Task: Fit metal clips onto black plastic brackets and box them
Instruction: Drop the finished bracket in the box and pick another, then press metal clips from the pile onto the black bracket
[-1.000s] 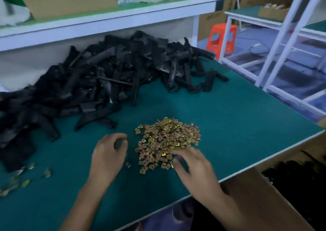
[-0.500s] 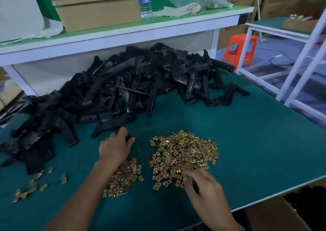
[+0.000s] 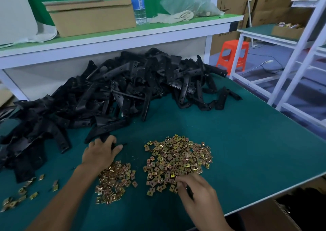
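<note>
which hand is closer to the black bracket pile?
Left. The left hand grips a bracket at the near edge of the bracket pile. The right hand is farther off, at the near edge of the big clip pile.

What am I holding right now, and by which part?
The left hand grips a black bracket by its near end. The right hand digs into the near edge of the clip pile; whether it pinches a clip cannot be told.

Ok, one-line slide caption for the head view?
Left hand grips a black plastic bracket at the pile's edge; right hand picks at the metal clips on the green table.
</note>
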Motion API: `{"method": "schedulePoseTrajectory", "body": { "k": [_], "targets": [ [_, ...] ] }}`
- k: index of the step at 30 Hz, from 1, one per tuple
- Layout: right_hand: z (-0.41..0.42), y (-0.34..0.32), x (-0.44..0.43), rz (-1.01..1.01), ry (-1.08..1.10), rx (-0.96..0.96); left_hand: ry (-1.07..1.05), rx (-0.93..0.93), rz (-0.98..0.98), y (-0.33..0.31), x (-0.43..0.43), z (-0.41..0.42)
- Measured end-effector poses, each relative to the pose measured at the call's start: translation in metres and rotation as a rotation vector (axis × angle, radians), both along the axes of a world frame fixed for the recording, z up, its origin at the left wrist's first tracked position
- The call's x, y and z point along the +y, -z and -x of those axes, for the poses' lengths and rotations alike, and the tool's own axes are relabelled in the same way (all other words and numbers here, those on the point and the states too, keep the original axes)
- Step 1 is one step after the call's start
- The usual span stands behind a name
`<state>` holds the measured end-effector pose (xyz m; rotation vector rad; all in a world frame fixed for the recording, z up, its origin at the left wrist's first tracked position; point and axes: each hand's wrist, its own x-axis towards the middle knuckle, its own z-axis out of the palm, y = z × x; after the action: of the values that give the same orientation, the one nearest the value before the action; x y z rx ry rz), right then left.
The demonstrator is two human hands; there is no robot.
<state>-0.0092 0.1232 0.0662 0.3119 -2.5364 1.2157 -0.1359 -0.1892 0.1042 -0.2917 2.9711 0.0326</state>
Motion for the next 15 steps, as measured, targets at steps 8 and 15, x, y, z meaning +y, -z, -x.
{"method": "schedulePoseTrajectory", "body": {
  "k": [8,15],
  "targets": [
    [0.0,0.002,-0.001,-0.004,-0.001,0.016,-0.273,0.118,-0.358,-0.001,-0.019,0.001],
    [0.0,0.0,-0.002,-0.019,0.001,0.003,-0.499,0.405,-0.807,-0.012,-0.051,0.013]
  ]
}}
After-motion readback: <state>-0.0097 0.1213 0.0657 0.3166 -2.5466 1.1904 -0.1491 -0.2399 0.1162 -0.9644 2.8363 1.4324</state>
